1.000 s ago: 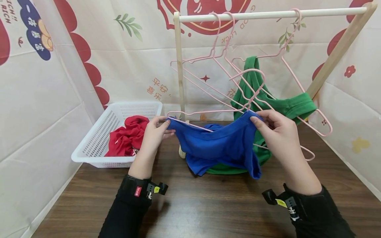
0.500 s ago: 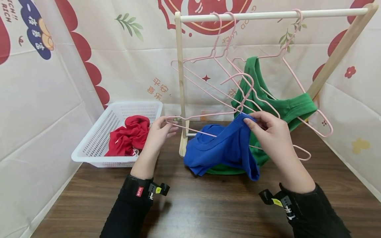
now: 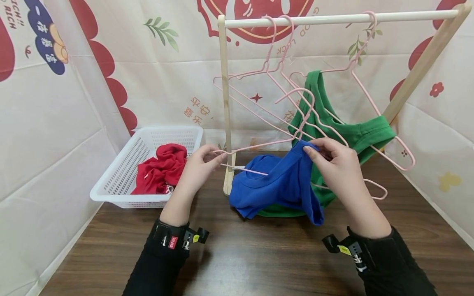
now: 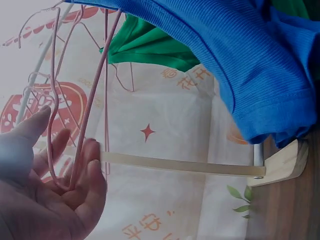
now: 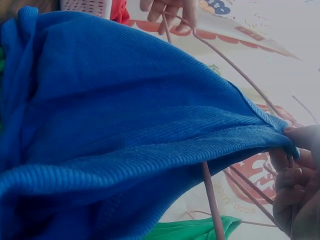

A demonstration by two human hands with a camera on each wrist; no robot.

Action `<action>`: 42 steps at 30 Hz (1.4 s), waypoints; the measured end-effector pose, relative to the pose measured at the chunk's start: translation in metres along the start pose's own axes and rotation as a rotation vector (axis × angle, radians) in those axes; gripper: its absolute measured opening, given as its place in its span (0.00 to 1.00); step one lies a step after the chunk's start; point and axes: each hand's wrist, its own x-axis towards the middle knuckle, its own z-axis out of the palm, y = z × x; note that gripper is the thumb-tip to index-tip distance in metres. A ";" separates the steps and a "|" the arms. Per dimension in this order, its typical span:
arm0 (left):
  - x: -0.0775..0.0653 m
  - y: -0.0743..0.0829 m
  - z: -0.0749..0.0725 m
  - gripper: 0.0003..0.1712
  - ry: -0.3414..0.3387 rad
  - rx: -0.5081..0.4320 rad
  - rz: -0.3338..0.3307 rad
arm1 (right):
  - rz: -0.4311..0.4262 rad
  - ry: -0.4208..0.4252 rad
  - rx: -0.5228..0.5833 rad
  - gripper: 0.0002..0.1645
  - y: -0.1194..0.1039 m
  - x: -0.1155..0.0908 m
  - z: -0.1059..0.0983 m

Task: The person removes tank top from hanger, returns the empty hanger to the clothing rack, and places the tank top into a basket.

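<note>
My left hand point(image 3: 201, 166) holds the left end of a pink hanger point(image 3: 259, 144); in the left wrist view the fingers curl under that end, with the thumb beside the wire. A blue ribbed top point(image 3: 274, 185) hangs from the hanger's right part, its left side slipped low off the wire. My right hand point(image 3: 338, 160) pinches the top's edge near the hanger's middle between thumb and fingers. The hanger's lower wire runs into the blue fabric, which hides the rest of it. The hook stands up free, in front of the rack.
Behind, a wooden rack with a white bar point(image 3: 333, 18) bears two bare pink hangers and one with a green tank top point(image 3: 370, 131). At left, a white basket point(image 3: 148, 198) holds a crumpled red garment point(image 3: 159, 170). Printed cloth walls surround the brown table point(image 3: 244, 255).
The blue top's left corner has left my left fingers and dropped off the hanger's left end. My left hand now grips the bare hanger end; my right hand shifted slightly left.
</note>
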 end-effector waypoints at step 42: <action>-0.020 0.031 -0.043 0.18 0.384 0.057 0.123 | -0.064 -0.161 0.008 0.12 0.001 -0.001 0.004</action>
